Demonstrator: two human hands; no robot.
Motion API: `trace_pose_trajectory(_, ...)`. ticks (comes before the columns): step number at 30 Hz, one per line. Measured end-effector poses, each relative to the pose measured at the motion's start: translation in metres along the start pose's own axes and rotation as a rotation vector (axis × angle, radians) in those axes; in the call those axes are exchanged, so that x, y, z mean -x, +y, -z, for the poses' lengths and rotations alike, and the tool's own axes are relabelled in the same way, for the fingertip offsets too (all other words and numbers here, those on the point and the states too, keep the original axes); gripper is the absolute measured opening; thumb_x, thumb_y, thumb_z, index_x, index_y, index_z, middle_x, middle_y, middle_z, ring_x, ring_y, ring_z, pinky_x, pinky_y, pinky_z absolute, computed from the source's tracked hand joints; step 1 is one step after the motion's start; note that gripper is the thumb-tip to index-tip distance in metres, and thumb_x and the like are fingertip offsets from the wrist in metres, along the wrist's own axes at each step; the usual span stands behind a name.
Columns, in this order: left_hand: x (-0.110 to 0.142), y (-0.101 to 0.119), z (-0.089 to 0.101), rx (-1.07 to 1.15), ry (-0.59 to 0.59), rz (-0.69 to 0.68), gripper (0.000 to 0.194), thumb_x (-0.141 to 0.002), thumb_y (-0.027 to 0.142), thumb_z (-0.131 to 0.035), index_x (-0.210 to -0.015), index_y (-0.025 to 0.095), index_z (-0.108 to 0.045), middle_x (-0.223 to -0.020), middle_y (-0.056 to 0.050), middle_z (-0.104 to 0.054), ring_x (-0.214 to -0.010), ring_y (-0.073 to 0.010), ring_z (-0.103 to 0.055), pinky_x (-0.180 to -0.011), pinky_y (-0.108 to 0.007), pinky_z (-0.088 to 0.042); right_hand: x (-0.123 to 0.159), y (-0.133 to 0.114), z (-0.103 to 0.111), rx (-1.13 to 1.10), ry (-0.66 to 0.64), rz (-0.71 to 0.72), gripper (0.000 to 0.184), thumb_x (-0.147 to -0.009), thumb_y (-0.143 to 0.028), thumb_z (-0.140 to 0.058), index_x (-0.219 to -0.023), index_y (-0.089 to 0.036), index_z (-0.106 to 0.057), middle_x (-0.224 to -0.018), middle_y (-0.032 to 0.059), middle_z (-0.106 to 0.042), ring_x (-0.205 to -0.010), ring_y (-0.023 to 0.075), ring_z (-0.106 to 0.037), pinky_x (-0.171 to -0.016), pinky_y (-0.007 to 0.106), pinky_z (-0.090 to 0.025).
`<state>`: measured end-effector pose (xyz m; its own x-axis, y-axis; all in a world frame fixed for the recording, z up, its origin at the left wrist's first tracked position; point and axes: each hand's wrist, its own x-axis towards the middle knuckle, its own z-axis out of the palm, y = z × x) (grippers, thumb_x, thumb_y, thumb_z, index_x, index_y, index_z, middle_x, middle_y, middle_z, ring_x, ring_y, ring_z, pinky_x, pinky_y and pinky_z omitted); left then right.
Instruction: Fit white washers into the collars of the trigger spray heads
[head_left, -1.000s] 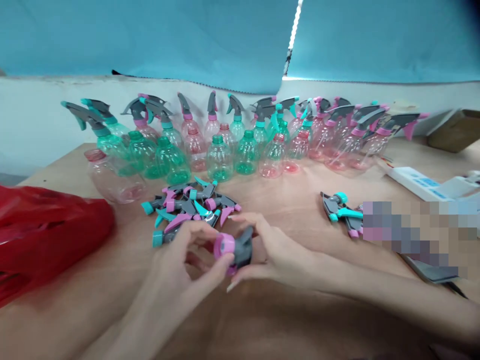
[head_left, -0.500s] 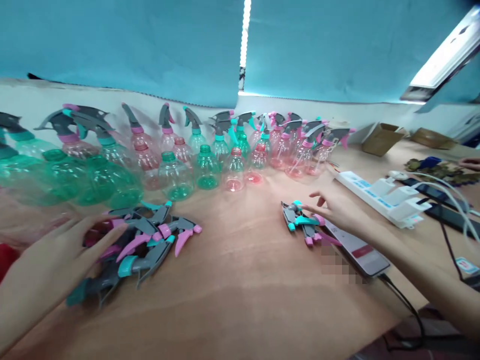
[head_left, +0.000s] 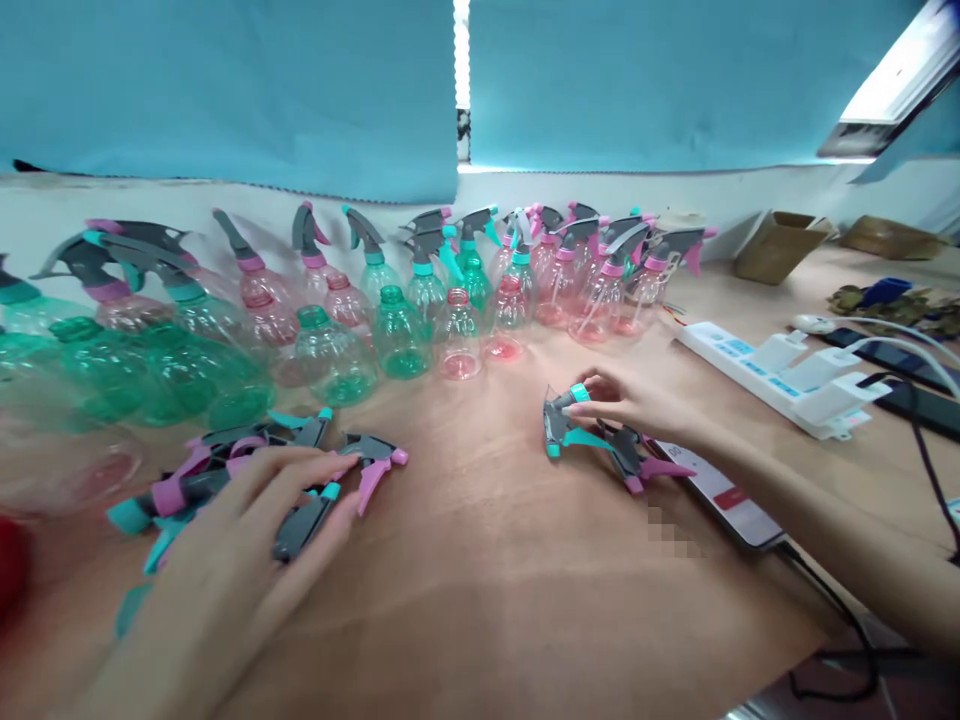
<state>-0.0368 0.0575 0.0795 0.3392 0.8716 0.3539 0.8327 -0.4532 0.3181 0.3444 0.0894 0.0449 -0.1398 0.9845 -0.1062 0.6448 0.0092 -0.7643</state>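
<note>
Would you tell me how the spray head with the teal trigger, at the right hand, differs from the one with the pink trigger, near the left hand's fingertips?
The teal-trigger head has a teal nozzle; the pink-trigger head has a pink one. In the picture, the teal-trigger head's nozzle points down, while the pink-trigger head's points right. Both have grey bodies.

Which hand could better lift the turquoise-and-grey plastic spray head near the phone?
Probably the right hand: its fingers touch that spray head; the left hand is over a separate pile.
</note>
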Motion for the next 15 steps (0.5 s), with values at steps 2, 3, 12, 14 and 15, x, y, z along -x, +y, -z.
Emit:
trace_pose_trajectory(2, -0.003, 0.019, -0.007, 0.077, -0.092, -0.084, 0.017, -0.089, 0.037, -0.054, -0.103, 0.028, -0.058, -0.105, 0.001, -0.062, -0.092, -0.0215, -0.062, -0.078, -0.032, -0.049, 0.005, -0.018, -0.008, -0.062, -0.029, 0.064, 0.037, -0.081, -0.048, -0.062, -0.102, -0.019, -0.051, -0.096, 0.0052, -0.067, -0.080, 0.0162, -0.065, -0.066, 0.027, -0.050)
trace_pose_trajectory(3, -0.004, 0.028, -0.011, 0.150, -0.140, -0.083, 0.016, -0.090, 0.037, -0.052, -0.102, 0.028, -0.058, -0.102, 0.001, -0.064, -0.089, -0.0205, -0.064, -0.074, -0.030, -0.051, 0.007, -0.029, -0.014, -0.079, -0.031, 0.123, 0.036, -0.080, -0.047, -0.064, -0.100, -0.019, -0.053, -0.093, 0.0041, -0.067, -0.078, 0.0159, -0.064, -0.066, 0.027, -0.049)
trace_pose_trajectory(12, -0.012, 0.045, -0.049, 0.809, -0.459, 0.253, 0.023, -0.089, 0.038, -0.057, -0.105, 0.022, -0.056, -0.107, -0.005, -0.064, -0.103, -0.0225, -0.062, -0.086, -0.039, -0.054, 0.005, -0.088, -0.099, -0.030, -0.143, 0.359, 0.028, -0.074, -0.022, -0.073, -0.097, -0.018, -0.058, -0.098, 0.0038, -0.061, -0.076, 0.0136, -0.060, -0.066, 0.027, -0.048)
trace_pose_trajectory(14, -0.010, 0.036, -0.054, 0.897, -0.458, 0.308, 0.021, -0.089, 0.038, -0.056, -0.099, 0.020, -0.055, -0.104, -0.005, -0.063, -0.103, -0.0225, -0.062, -0.086, -0.040, -0.054, 0.003, -0.091, -0.109, -0.131, -0.257, 0.319, 0.037, -0.072, -0.024, -0.075, -0.103, -0.017, -0.056, -0.099, 0.0038, -0.061, -0.072, 0.0126, -0.062, -0.065, 0.027, -0.050)
trace_pose_trajectory(15, -0.008, 0.033, -0.056, 0.924, -0.465, 0.328, 0.020, -0.089, 0.038, -0.055, -0.096, 0.019, -0.054, -0.101, -0.005, -0.063, -0.099, -0.0218, -0.063, -0.083, -0.039, -0.056, 0.002, -0.092, -0.112, -0.141, -0.283, 0.313, 0.037, -0.072, -0.022, -0.075, -0.104, -0.017, -0.056, -0.099, 0.0036, -0.062, -0.072, 0.0126, -0.062, -0.066, 0.028, -0.050)
